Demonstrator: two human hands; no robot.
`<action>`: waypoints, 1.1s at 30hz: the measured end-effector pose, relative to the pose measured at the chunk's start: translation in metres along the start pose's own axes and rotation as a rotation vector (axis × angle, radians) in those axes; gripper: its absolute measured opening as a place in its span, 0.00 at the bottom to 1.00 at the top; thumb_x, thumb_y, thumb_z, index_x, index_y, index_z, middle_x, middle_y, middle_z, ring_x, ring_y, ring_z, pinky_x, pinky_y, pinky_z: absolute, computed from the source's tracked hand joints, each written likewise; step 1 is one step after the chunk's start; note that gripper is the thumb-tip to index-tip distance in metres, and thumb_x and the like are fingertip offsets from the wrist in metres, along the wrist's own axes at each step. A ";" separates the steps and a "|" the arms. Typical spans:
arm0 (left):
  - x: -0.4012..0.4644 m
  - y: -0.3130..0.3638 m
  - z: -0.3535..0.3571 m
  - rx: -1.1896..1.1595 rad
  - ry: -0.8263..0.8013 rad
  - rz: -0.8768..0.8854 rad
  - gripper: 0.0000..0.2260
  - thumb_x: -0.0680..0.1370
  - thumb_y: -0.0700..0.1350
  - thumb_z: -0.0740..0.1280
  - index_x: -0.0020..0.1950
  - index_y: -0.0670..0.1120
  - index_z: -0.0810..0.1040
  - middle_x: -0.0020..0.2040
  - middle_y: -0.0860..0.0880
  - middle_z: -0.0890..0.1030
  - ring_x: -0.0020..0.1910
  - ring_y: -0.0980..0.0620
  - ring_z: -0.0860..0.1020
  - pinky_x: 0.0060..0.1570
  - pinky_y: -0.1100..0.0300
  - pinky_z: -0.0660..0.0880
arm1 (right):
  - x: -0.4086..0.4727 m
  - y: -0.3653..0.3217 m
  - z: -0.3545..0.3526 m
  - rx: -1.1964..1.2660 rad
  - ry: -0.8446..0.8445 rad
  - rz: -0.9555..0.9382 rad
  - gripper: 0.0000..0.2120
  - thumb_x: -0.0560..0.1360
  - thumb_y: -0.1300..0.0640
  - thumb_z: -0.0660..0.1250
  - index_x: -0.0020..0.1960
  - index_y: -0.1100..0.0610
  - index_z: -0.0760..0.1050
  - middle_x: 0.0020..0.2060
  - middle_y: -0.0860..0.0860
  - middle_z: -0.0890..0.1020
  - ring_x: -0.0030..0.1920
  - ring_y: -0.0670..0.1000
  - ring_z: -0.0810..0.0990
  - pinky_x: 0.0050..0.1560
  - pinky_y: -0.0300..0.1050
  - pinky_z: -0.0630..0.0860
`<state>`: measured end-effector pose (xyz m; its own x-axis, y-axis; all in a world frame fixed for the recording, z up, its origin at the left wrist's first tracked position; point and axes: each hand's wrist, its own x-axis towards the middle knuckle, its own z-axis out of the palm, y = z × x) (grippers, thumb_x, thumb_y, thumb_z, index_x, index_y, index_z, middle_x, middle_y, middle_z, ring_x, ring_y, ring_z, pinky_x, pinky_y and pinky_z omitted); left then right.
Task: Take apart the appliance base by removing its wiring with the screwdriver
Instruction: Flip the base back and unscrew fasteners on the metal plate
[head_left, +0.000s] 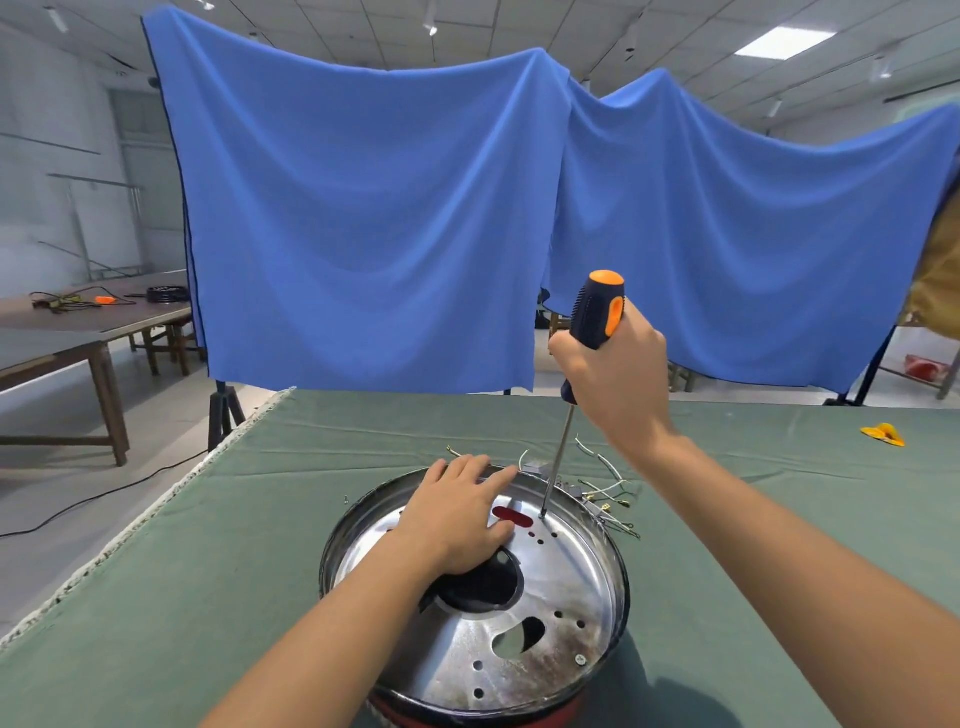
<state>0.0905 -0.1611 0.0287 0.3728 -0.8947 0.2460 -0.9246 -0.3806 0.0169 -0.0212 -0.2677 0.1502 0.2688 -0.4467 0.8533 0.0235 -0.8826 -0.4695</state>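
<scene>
The round metal appliance base lies on the green table, shiny side up, with holes and a dark central opening. My left hand rests flat on its far half, fingers straight and reaching to the far rim. My right hand grips the black and orange handle of the screwdriver, held nearly upright. Its shaft tip sits at a hole near the base's far rim. Loose white and yellow wires with small terminals lie just behind and right of the base.
The green cloth-covered table ends at a frayed left edge. A small yellow object lies at the far right. Blue cloth hangs behind the table. A brown table with cables stands at far left.
</scene>
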 end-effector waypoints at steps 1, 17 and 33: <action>0.000 0.000 0.000 -0.002 0.006 0.001 0.27 0.79 0.57 0.56 0.77 0.56 0.53 0.75 0.50 0.58 0.74 0.50 0.54 0.73 0.52 0.48 | 0.000 0.001 0.000 0.005 0.000 -0.003 0.11 0.63 0.56 0.62 0.32 0.52 0.57 0.23 0.46 0.64 0.26 0.43 0.67 0.25 0.32 0.62; -0.001 -0.001 0.002 -0.011 0.015 -0.002 0.27 0.79 0.57 0.55 0.76 0.56 0.53 0.75 0.49 0.58 0.74 0.49 0.54 0.72 0.52 0.48 | 0.002 0.006 -0.001 0.042 0.036 0.042 0.15 0.65 0.59 0.66 0.32 0.52 0.59 0.24 0.46 0.65 0.26 0.42 0.67 0.26 0.32 0.62; -0.001 0.002 0.004 -0.011 0.028 -0.002 0.26 0.79 0.56 0.56 0.76 0.54 0.54 0.74 0.49 0.59 0.74 0.49 0.55 0.72 0.51 0.49 | 0.019 0.002 0.005 -0.046 -0.185 0.220 0.09 0.67 0.59 0.66 0.34 0.58 0.66 0.28 0.52 0.72 0.28 0.49 0.68 0.27 0.41 0.64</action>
<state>0.0882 -0.1622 0.0245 0.3726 -0.8870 0.2727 -0.9246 -0.3798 0.0281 -0.0108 -0.2771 0.1646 0.4335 -0.5981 0.6741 -0.0977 -0.7748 -0.6246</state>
